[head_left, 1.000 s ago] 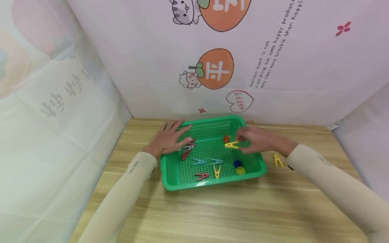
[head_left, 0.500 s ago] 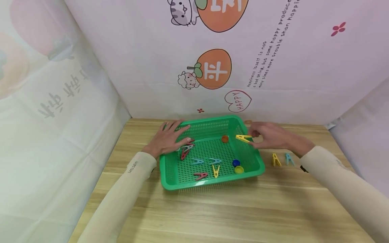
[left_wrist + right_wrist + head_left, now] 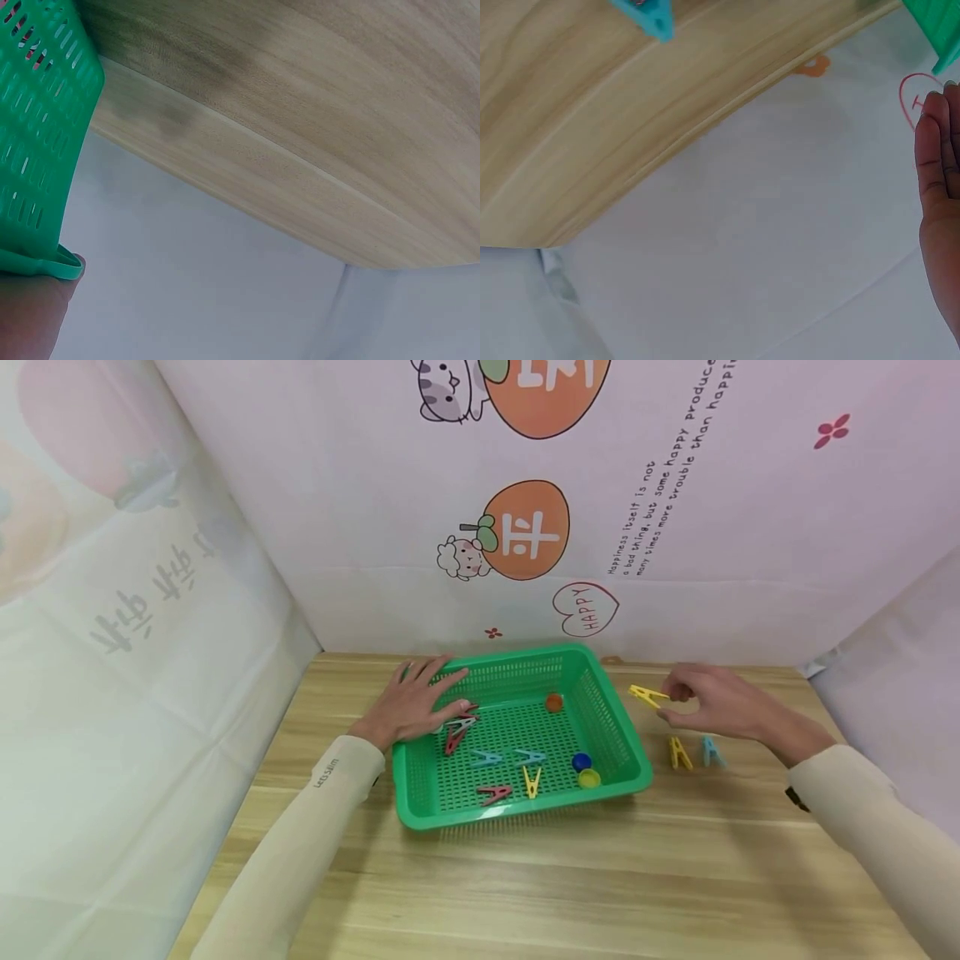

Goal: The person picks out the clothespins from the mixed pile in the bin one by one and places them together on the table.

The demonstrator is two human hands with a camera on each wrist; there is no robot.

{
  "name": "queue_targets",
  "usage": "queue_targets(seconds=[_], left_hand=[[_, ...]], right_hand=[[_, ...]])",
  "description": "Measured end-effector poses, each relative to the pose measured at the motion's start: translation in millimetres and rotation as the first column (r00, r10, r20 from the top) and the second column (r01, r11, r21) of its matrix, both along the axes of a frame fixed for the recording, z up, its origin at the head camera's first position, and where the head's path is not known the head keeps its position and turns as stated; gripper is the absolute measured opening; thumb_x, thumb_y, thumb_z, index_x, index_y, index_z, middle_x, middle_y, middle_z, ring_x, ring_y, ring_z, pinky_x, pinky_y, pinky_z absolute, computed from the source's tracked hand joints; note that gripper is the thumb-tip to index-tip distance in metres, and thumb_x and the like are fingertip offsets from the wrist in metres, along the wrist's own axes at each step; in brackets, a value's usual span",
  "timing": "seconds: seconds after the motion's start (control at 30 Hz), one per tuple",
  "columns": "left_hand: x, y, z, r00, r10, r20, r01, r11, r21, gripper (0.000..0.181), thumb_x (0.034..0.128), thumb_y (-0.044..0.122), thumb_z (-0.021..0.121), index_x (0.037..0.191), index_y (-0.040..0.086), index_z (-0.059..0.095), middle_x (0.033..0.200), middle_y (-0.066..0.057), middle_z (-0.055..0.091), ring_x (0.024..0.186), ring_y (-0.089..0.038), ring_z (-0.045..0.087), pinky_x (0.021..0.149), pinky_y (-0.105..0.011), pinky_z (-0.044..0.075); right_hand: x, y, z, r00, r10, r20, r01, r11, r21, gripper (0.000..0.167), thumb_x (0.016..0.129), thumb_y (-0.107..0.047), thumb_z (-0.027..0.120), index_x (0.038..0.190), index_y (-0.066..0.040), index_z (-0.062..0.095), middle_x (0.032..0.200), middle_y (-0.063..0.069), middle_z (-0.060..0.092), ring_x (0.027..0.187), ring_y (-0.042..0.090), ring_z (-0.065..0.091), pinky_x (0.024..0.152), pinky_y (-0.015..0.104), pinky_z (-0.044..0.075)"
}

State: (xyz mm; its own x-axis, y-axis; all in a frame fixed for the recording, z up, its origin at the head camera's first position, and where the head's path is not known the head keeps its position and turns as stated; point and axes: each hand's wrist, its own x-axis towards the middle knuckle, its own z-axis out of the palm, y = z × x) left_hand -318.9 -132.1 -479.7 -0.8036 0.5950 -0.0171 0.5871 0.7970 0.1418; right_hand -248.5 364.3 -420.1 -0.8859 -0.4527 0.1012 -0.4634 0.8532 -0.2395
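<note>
In the head view, my right hand (image 3: 716, 700) pinches a yellow clothespin (image 3: 647, 695) between thumb and fingertips, above the table just right of the green basket (image 3: 636, 752). Below that hand, a second yellow clothespin (image 3: 679, 753) and a blue clothespin (image 3: 712, 752) lie side by side on the wood. My left hand (image 3: 408, 706) rests over the basket's back left corner, fingers spread and fairly straight. Under its thumb lie red clothespins (image 3: 454, 741) and a grey one (image 3: 463, 722). The right wrist view shows part of the right hand (image 3: 939, 195), but not the held clothespin.
Inside the basket are blue clothespins (image 3: 531, 757), a yellow clothespin (image 3: 532, 782), a red clothespin (image 3: 495, 794) and orange (image 3: 554, 702), dark blue (image 3: 581, 762) and yellow (image 3: 589, 778) caps. A printed cloth wall (image 3: 375, 527) stands behind the wooden table (image 3: 525, 893).
My right hand has carried the yellow clothespin from inside the basket over its right rim to above the table. The blue clothespin on the table has come into sight. My left hand stays put.
</note>
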Motion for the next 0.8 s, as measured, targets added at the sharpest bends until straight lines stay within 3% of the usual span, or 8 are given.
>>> queue_targets(seconds=[0.3, 0.8], left_hand=[[0.5, -0.5, 1.9, 1.000, -0.002, -0.004, 0.002, 1.000, -0.010, 0.072, 0.1121, 0.069, 0.036, 0.175, 0.035, 0.026, 0.184, -0.007, 0.017, 0.169, -0.037, 0.019, 0.136, -0.067, 0.012], [1.0, -0.6, 1.4, 1.000, 0.000, -0.004, 0.000, 1.000, -0.016, 0.072, 0.1123, 0.068, 0.036, 0.175, 0.035, 0.025, 0.184, -0.007, 0.016, 0.169, -0.037, 0.018, 0.136, -0.067, 0.011]], right_hand=[[18.5, 39.4, -14.0, 0.993, -0.102, -0.057, 0.101, 0.995, -0.015, 0.022, 0.090, -0.026, 0.087, 0.099, -0.010, 0.076, 0.094, -0.001, 0.072, 0.086, 0.015, 0.066, 0.074, 0.037, 0.057], [45.3, 84.4, -44.6, 0.965, -0.256, -0.057, 0.251, 0.965, -0.079, 0.032, 0.092, -0.033, 0.086, 0.101, -0.004, 0.078, 0.090, 0.000, 0.072, 0.081, 0.010, 0.062, 0.069, 0.029, 0.052]])
